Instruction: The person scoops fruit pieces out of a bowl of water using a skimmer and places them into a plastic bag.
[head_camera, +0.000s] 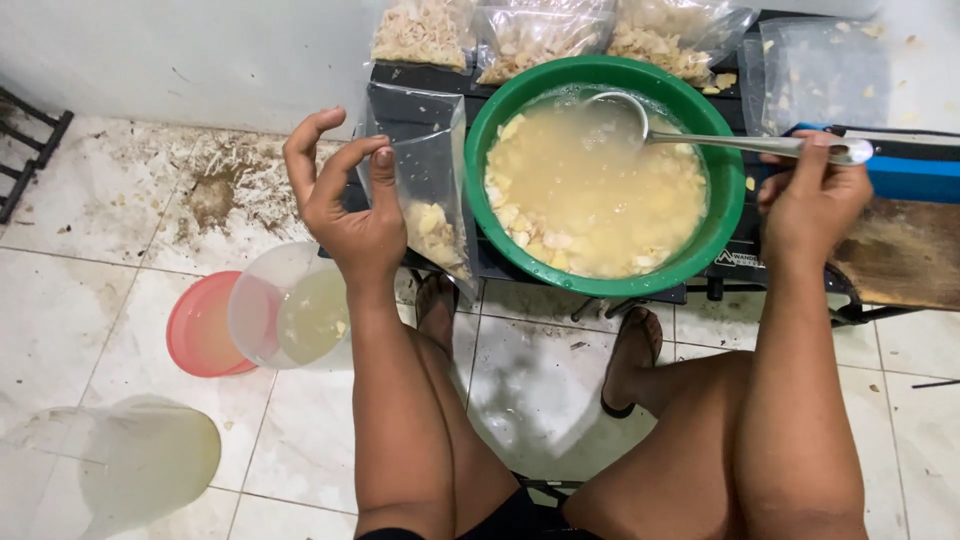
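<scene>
Ladle (700, 140) in bowl; bag (430, 190) upright, perhaps part-filled

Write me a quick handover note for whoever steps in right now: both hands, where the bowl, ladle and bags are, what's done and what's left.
Left hand: holds a clear plastic bag open beside the bowl; a few pale pieces sit at its bottom.
Right hand: grips the metal ladle by its handle, scoop end down in the broth.
Green bowl: on the low black stand, full of cloudy broth and pale chunks.
Done: three filled bags lie behind the bowl.
Left: the held bag is barely filled and the bowl is still full.
</scene>
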